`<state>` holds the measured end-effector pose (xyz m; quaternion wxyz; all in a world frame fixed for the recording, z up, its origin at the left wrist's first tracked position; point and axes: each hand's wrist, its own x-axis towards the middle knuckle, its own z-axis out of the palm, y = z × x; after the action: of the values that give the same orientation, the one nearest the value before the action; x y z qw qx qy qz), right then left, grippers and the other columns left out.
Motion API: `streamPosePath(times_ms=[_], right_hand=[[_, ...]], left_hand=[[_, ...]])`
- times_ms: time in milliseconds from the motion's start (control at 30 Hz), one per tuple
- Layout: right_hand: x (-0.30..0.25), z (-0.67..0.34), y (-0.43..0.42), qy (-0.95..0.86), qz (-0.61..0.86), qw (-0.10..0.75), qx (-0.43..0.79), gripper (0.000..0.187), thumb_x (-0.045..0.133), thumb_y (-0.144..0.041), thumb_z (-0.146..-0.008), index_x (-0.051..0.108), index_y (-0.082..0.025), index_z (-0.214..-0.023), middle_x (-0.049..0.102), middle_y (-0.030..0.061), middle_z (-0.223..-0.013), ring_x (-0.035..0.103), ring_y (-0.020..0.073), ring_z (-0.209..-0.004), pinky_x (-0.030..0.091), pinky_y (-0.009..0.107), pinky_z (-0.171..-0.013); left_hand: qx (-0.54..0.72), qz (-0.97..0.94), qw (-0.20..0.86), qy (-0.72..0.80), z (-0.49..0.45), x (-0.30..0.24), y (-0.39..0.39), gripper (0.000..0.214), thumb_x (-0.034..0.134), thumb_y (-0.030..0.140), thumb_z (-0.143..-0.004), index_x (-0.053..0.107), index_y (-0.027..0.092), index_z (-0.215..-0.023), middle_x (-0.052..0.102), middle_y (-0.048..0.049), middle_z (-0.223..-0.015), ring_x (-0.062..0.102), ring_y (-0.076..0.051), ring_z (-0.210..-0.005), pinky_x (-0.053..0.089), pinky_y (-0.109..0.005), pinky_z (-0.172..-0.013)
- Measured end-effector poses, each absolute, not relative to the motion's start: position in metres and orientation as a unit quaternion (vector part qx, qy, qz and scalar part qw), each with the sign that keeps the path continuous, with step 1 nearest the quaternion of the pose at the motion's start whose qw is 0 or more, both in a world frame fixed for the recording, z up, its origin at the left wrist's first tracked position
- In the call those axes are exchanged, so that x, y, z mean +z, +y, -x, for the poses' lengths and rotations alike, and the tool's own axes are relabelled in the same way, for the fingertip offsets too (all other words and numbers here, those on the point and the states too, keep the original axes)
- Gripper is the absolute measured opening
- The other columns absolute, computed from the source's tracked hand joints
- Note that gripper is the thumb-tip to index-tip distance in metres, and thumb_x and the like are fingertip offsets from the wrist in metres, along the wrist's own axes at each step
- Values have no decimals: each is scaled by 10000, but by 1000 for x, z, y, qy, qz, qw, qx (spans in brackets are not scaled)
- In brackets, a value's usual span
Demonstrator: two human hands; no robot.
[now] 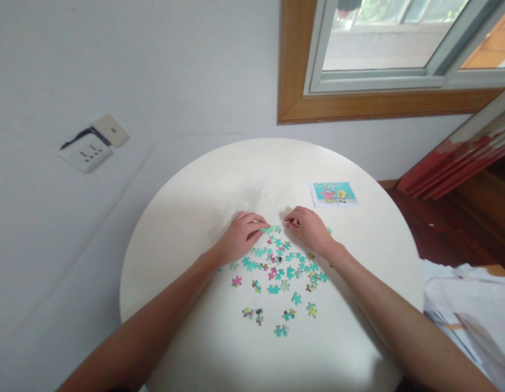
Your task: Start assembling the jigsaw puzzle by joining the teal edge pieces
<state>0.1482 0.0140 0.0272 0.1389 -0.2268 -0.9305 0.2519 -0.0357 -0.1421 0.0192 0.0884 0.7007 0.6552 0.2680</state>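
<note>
Many small jigsaw puzzle pieces, mostly teal with some pink and yellow, lie loose on the white round table. My left hand is closed at the far edge of the spread, its fingertips and thumb on a short teal strip of joined puzzle pieces. Just right of that strip is my right hand, with thumb and fingers pinched together; whatever is between them is hidden. Beyond my right hand lies a picture card showing a pink and a yellow cartoon figure on teal.
A white wall with a socket plate runs along the left. Behind the table is a wood-framed window. Papers are piled beside the table at right, below a red and white curtain.
</note>
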Motion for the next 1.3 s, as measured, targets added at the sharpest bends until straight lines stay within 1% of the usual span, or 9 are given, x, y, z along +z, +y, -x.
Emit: streamPosePath(times_ms=[267, 567, 733, 900, 1167, 1300], right_hand=[[26, -145, 7, -935, 219, 134, 245, 160, 583, -169, -898, 742, -177, -911, 662, 59, -897, 578, 158, -791, 415, 254, -749], [28, -146, 8, -940, 230, 115, 226, 212, 541, -120, -912, 742, -181, -940, 660, 68, -916, 583, 172, -833, 407, 255, -775], [30, -146, 5, -939, 221, 107, 240, 201, 545, -147, -928, 743, -182, -939, 651, 67, -918, 584, 164, -839, 412, 249, -789], [29, -146, 4, -940, 220, 105, 238, 204, 543, -149, -931, 739, -182, -972, 645, 72, -950, 586, 170, -878, 410, 254, -813], [28, -144, 1, -944, 221, 99, 226, 206, 539, -155, -938, 734, -188, -997, 642, 70, -960, 590, 179, -910, 409, 253, -814], [27, -144, -1, -943, 225, 100, 222, 218, 526, -156, -946, 732, -192, -1004, 643, 71, -967, 593, 179, -909, 412, 252, -806]], left_hand=[[252, -717, 95, 643, 35, 20, -142, 297, 492, 173, -968, 685, 251, -1180, 669, -24, -1216, 537, -200, -1079, 374, -389, -988], [269, -707, 94, 647, 36, 18, -142, 297, 470, 180, -979, 683, 230, -1181, 684, -37, -1197, 547, -200, -1045, 389, -388, -965], [267, -718, 101, 635, 34, 20, -142, 321, 451, 164, -983, 681, 247, -1191, 678, -33, -1207, 545, -200, -1053, 388, -391, -963], [266, -720, 104, 632, 32, 22, -143, 324, 454, 161, -982, 678, 239, -1202, 668, -33, -1225, 525, -200, -1068, 382, -381, -972], [253, -725, 113, 631, 31, 21, -144, 368, 443, 165, -977, 646, 263, -1268, 646, -37, -1276, 502, -218, -1097, 372, -422, -995], [249, -726, 117, 630, 30, 21, -144, 377, 438, 165, -982, 633, 268, -1288, 637, -32, -1291, 492, -220, -1107, 372, -418, -1001]])
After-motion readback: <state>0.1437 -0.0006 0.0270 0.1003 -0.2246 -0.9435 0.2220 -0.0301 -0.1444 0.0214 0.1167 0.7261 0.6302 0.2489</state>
